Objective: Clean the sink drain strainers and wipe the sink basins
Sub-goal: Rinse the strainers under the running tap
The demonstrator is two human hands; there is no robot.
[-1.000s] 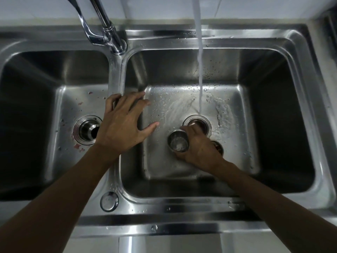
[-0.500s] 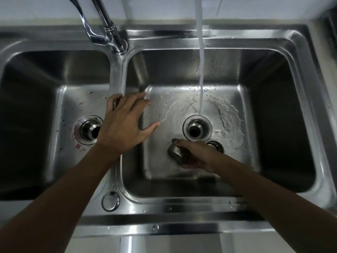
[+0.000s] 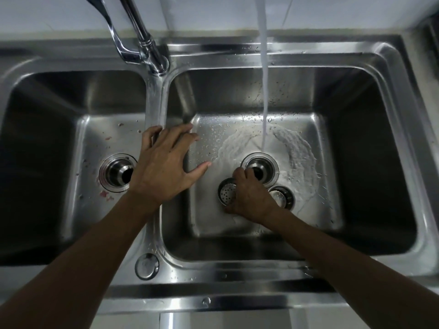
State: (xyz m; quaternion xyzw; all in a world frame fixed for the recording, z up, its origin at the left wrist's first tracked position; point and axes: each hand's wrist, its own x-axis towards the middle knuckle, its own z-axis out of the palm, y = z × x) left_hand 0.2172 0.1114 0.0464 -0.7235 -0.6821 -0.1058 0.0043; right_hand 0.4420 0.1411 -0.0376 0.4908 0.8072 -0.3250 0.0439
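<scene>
Head view: your left hand (image 3: 164, 165) lies spread and flat on the divider (image 3: 154, 96) between the two basins, fingers straight and holding nothing. It looks like a brace, so leave it there while the other hand works.

Your right hand (image 3: 251, 197) is low in the right basin (image 3: 344, 143), fingers curled round one strainer (image 3: 226, 192). The strainer's perforated face is turned up toward you, just in front of the open drain (image 3: 260, 167). A second strainer (image 3: 282, 198) rests on the basin floor close against the other side of that hand; I cannot tell whether they touch.

The water stream (image 3: 263, 91) lands on the floor just behind the drain, not on the strainer you hold. The step looks like rinsing, so I'd lift the strainer into the stream rather than scrub it dry on the floor.

- Tilt it so the water drives through the holes.
- Turn it by the rim and rub the mesh with your thumb.
- Wet steel is likely slippery, so grip the rim firmly.
- Hold it off to the side of the open drain, so loosened scraps are less likely to wash down.

The left basin (image 3: 90, 138) has reddish bits (image 3: 104, 194) beside its drain, and these are yet to be wiped.
</scene>
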